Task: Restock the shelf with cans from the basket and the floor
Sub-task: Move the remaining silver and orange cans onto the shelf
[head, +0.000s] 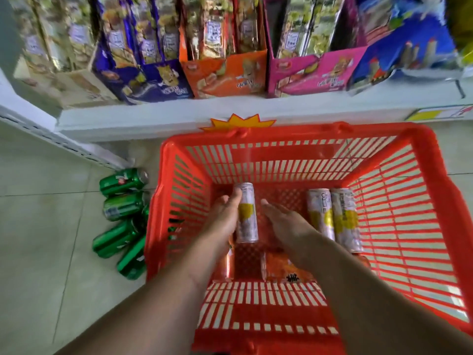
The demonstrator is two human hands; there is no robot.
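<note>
Inside the basket (435,201), a white-and-yellow can (246,213) is touched by the released left hand (225,213); the right hand (284,221) is released. Two matching cans (332,216) beside it and green cans (122,213) left of the basket remain unshelved.

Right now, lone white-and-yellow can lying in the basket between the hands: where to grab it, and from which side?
Grip the white-and-yellow can across its mid-body, coming from above. It lies flat on the basket floor, long axis pointing toward the shelf, so its ends are poor holds. The left hand already rests along its left side; curling those fingers over the can looks simplest. The right hand hovers open beside it.
</note>
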